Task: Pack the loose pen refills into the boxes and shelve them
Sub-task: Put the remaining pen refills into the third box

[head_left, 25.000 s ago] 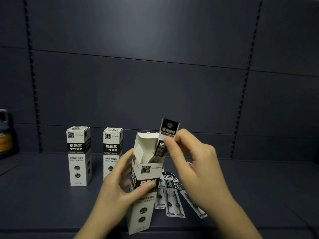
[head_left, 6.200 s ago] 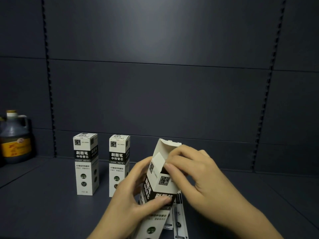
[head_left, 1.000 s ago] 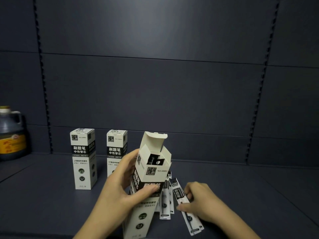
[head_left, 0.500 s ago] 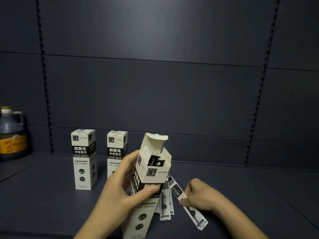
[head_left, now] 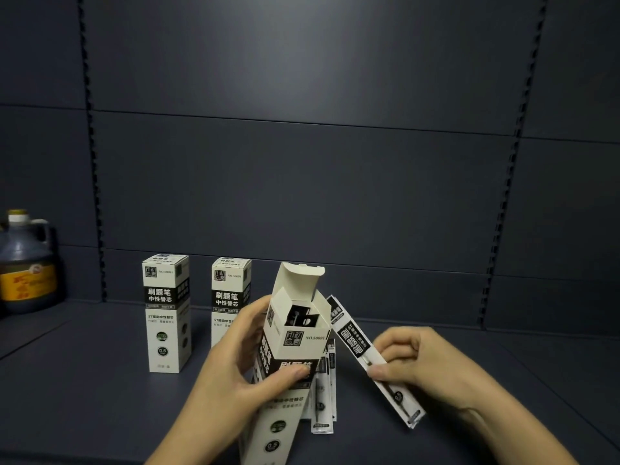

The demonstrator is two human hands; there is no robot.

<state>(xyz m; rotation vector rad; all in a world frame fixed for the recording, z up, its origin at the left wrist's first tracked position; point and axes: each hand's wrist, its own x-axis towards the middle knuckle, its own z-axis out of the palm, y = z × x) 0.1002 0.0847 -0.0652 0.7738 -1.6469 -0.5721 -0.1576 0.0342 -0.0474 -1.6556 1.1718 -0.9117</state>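
Refill packet (head_left: 372, 360), tilted, is pinched in the right hand (head_left: 422, 364) beside the open box (head_left: 295, 340) gripped by the left hand (head_left: 241, 360); box base is cut off, its contents seemingly dark packets.

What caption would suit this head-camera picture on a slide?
Left hand steadies an open refill box while right hand lifts a packaged refill toward it.

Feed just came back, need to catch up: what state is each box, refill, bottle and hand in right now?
Open box: tilted, top flap up, refills inside, gripped by left hand.
Refill packet: lifted, slanted, top end beside the box mouth, pinched by right hand.
Loose refills: lying on the shelf behind the open box.
Left closed box: upright, shut.
Second closed box: upright, shut.
Bottle: upright, capped.
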